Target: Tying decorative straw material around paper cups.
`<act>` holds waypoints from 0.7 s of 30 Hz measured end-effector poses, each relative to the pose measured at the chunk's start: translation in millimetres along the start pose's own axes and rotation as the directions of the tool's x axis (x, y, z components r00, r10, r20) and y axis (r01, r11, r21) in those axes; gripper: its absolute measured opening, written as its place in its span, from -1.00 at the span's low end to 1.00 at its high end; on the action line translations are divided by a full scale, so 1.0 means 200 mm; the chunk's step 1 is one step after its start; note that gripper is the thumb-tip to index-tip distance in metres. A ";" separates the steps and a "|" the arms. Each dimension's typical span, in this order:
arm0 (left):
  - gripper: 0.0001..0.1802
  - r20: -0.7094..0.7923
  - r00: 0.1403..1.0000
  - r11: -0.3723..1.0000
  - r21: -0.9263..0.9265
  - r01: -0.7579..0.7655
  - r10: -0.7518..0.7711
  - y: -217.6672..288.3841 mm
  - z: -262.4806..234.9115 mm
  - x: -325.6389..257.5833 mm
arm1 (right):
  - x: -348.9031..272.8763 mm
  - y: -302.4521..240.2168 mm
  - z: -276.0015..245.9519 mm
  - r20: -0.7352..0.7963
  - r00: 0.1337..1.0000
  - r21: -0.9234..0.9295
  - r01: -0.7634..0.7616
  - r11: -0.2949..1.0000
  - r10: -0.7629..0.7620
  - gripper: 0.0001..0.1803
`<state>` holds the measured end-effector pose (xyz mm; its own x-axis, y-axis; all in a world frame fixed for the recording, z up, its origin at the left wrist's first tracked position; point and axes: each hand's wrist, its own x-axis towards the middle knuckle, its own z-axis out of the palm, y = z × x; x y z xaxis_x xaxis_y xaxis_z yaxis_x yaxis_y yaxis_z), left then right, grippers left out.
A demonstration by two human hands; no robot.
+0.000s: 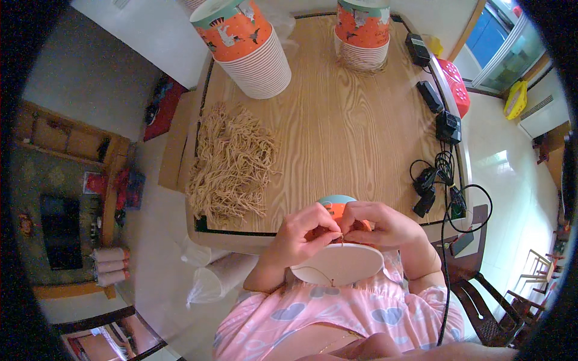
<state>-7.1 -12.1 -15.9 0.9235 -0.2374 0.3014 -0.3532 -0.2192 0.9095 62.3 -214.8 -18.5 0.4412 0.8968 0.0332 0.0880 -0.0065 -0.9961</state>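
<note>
Close to my body, at the near edge of the table, is a paper bucket (337,265) printed orange and teal. It lies tilted, with its white oval end toward me. My left hand (307,231) and my right hand (385,227) meet over its upper rim, both closed in a pinch. Between the fingertips is a thin brown cord (342,239). More of this cord curves across the white oval to a small knot at the lower rim. On the table to the left lies a loose heap of tan cords (232,168).
A tall stack of matching buckets (253,60) stands at the back left, a shorter stack (362,39) at the back right. Black power adapters (448,126) and tangled cables (444,168) line the right edge. A dark chair (487,301) stands to the right. Plastic-wrapped white stacks (223,277) lie below left.
</note>
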 end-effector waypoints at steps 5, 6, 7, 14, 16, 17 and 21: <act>-0.86 0.011 0.999 0.998 -0.036 0.050 -0.050 0.00 0.00 -0.01 | 0.00 0.00 0.02 -0.094 0.995 0.034 -0.036 0.999 0.039 -0.85; -0.86 0.000 0.998 0.997 -0.042 0.066 -0.066 0.00 0.00 -0.01 | 0.01 -0.01 0.02 -0.093 0.995 0.034 -0.037 0.999 0.040 -0.85; -0.84 -0.012 0.996 0.995 -0.048 0.082 -0.083 0.00 0.01 -0.01 | 0.02 -0.02 0.02 -0.078 0.997 0.046 0.007 0.999 -0.003 -0.86; -0.88 0.033 0.999 1.000 -0.009 0.027 -0.026 0.00 -0.01 0.00 | 0.01 0.00 0.03 -0.108 0.994 0.128 -0.020 0.992 0.034 -0.89; -0.89 0.046 0.998 0.999 0.001 0.051 -0.051 0.00 -0.01 -0.02 | 0.01 0.00 0.03 -0.132 0.990 0.102 -0.038 0.994 0.051 -0.90; -0.89 0.045 0.998 0.999 0.001 0.051 -0.051 0.00 -0.01 -0.02 | 0.00 0.00 0.04 -0.158 0.985 0.077 -0.057 0.995 0.068 -0.91; -0.90 0.036 0.995 0.996 -0.010 0.092 -0.091 -0.01 0.00 -0.03 | 0.01 -0.01 0.06 -0.203 0.978 0.092 -0.023 0.995 0.042 -0.92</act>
<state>-12.1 -10.1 -19.6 0.9458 -0.2505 0.2064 -0.2654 -0.2308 0.9361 51.3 -207.8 -16.9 0.6165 0.7873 0.0076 -0.0049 0.0135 -0.9999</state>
